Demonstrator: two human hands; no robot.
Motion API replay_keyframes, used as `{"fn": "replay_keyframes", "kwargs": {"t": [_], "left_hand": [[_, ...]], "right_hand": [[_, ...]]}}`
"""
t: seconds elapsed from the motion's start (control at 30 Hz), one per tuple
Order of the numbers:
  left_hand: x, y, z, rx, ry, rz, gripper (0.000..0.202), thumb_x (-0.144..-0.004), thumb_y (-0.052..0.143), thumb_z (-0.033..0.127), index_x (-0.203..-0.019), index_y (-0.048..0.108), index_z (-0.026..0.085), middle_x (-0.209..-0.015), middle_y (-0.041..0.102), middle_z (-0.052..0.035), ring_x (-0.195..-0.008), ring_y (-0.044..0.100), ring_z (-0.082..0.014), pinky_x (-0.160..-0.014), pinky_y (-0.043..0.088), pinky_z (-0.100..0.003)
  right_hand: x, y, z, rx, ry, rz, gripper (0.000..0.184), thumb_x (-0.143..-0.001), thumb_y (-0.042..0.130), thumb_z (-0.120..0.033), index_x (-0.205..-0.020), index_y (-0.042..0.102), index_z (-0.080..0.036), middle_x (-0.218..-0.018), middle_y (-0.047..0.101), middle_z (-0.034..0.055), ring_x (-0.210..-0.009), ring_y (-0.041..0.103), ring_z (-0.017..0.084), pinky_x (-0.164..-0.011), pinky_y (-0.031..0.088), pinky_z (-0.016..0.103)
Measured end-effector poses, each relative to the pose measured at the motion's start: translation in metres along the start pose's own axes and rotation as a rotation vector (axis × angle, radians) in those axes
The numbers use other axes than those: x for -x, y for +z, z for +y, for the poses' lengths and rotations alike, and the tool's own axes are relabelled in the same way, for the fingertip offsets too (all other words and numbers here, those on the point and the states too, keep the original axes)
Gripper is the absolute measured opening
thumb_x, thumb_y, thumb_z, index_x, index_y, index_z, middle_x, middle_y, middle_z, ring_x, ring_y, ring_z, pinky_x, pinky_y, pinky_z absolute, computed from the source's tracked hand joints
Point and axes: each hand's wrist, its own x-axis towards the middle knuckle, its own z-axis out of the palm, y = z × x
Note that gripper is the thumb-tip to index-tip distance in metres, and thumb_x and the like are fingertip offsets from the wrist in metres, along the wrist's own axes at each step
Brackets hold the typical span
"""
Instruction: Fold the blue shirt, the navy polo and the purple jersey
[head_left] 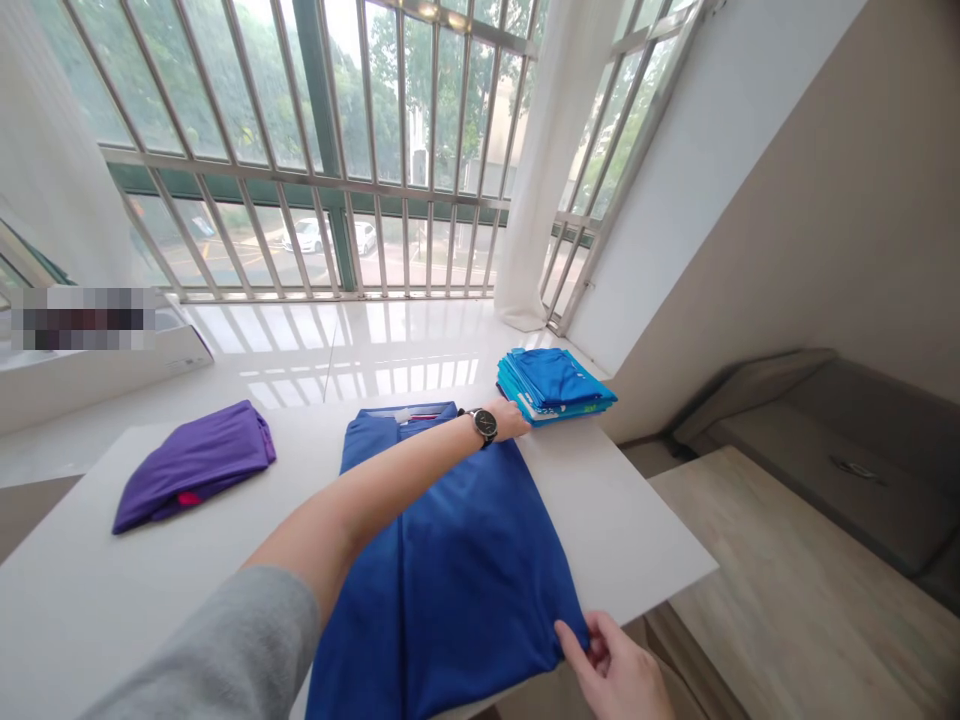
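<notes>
1 folded purple garment [193, 465] with a pink edge, left, on a white table [75, 600]. 1 blue collared shirt [442, 570], spread flat at centre. Left hand [510, 420], black wristwatch [484, 426] above it: lies at the shirt's far right, fingers narrow, touching 1 stack of folded blue shirts [555, 385], far right. Right hand [619, 675]: fingers [574, 640] narrow, pinching the shirt's near hem.
</notes>
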Motion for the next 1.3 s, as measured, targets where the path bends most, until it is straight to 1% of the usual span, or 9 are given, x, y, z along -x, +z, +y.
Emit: {"fn": "replay_keyframes", "kwargs": {"t": [0.17, 0.27, 0.53, 0.67, 0.77, 0.9, 1.03, 1.17, 1.3], "left_hand": [[0.008, -0.009, -0.008, -0.007, 0.012, -0.032, 0.016, -0.072, 0.066, 0.002, -0.069, 0.067, 0.018, -0.089, 0.072, -0.0106, -0.086, 0.065, -0.0246, -0.070, 0.049, -0.033], [0.016, -0.019, -0.014, 0.008, 0.045, -0.049, 0.017, -0.065, 0.073, 0.004, -0.068, 0.066, 0.019, -0.090, 0.072, -0.0085, -0.082, 0.064, -0.0234, -0.069, 0.046, -0.031], [0.072, -0.056, -0.031, -0.025, 0.090, 0.104, 0.020, -0.088, 0.052, 0.008, -0.096, 0.063, 0.022, -0.090, 0.069, -0.0072, -0.088, 0.060, -0.0198, -0.082, 0.039, -0.032], [0.110, -0.060, -0.033, -0.072, 0.065, 0.163, 0.019, -0.091, 0.050, 0.008, -0.085, 0.063, 0.020, -0.085, 0.066, -0.0080, -0.085, 0.057, -0.0199, -0.083, 0.038, -0.033], [0.134, -0.053, -0.032, -0.089, 0.033, 0.157, 0.022, -0.092, 0.048, 0.007, -0.083, 0.063, 0.020, -0.086, 0.065, -0.0084, -0.085, 0.055, -0.0196, -0.085, 0.037, -0.033], [0.157, -0.034, -0.031, -0.100, -0.033, 0.087, 0.024, -0.093, 0.046, 0.008, -0.081, 0.063, 0.021, -0.089, 0.065, -0.0083, -0.090, 0.054, -0.0200, -0.087, 0.037, -0.032], [0.169, -0.021, -0.029, -0.073, -0.092, 0.087, 0.024, -0.092, 0.048, 0.007, -0.081, 0.063, 0.021, -0.089, 0.066, -0.0077, -0.089, 0.055, -0.0198, -0.085, 0.037, -0.032], [0.176, -0.023, -0.020, -0.045, -0.232, 0.093, 0.021, -0.091, 0.050, 0.007, -0.084, 0.064, 0.021, -0.094, 0.066, -0.0083, -0.092, 0.056, -0.0211, -0.084, 0.038, -0.033], [0.195, -0.037, 0.015, -0.075, -0.424, 0.098, 0.020, -0.088, 0.049, 0.005, -0.095, 0.064, 0.018, -0.102, 0.064, -0.0120, -0.098, 0.056, -0.0250, -0.086, 0.041, -0.038]], "right_hand": [[0.001, -0.010, -0.018, -0.126, -0.001, 0.069, 0.047, -0.082, 0.051, -0.069, -0.066, 0.051, -0.025, -0.049, 0.049, -0.0048, -0.042, 0.047, 0.014, -0.047, 0.041, 0.024], [0.003, -0.014, -0.033, -0.246, 0.003, 0.133, 0.043, -0.081, 0.057, -0.067, -0.075, 0.055, -0.024, -0.055, 0.053, -0.0034, -0.043, 0.048, 0.013, -0.046, 0.043, 0.023], [0.018, -0.015, -0.064, -0.361, -0.179, 0.250, 0.037, -0.083, 0.065, -0.055, -0.099, 0.062, -0.021, -0.074, 0.068, 0.0047, -0.060, 0.061, 0.017, -0.063, 0.056, 0.030], [0.025, -0.005, -0.081, -0.439, -0.417, 0.165, 0.017, -0.087, 0.064, -0.032, -0.103, 0.061, -0.028, -0.075, 0.066, 0.0015, -0.063, 0.061, 0.017, -0.065, 0.055, 0.031], [0.028, 0.007, -0.088, -0.493, -0.640, 0.071, 0.020, -0.088, 0.059, -0.015, -0.102, 0.061, -0.029, -0.080, 0.067, 0.0018, -0.068, 0.062, 0.017, -0.065, 0.054, 0.029], [0.029, 0.021, -0.089, -0.461, -0.828, -0.024, 0.024, -0.086, 0.052, -0.008, -0.099, 0.059, -0.027, -0.080, 0.067, 0.0025, -0.070, 0.062, 0.019, -0.062, 0.051, 0.030], [0.028, 0.025, -0.088, -0.401, -0.873, -0.100, 0.026, -0.085, 0.048, -0.006, -0.098, 0.057, -0.025, -0.082, 0.066, 0.0031, -0.072, 0.061, 0.019, -0.064, 0.050, 0.031], [0.030, 0.022, -0.095, -0.377, -0.954, -0.251, 0.023, -0.088, 0.046, -0.007, -0.099, 0.056, -0.024, -0.085, 0.067, 0.0032, -0.075, 0.062, 0.018, -0.068, 0.051, 0.029], [0.021, 0.008, -0.104, -0.380, -0.957, -0.490, 0.019, -0.089, 0.050, -0.011, -0.100, 0.060, -0.023, -0.088, 0.070, 0.0020, -0.076, 0.063, 0.015, -0.070, 0.051, 0.026]]}}
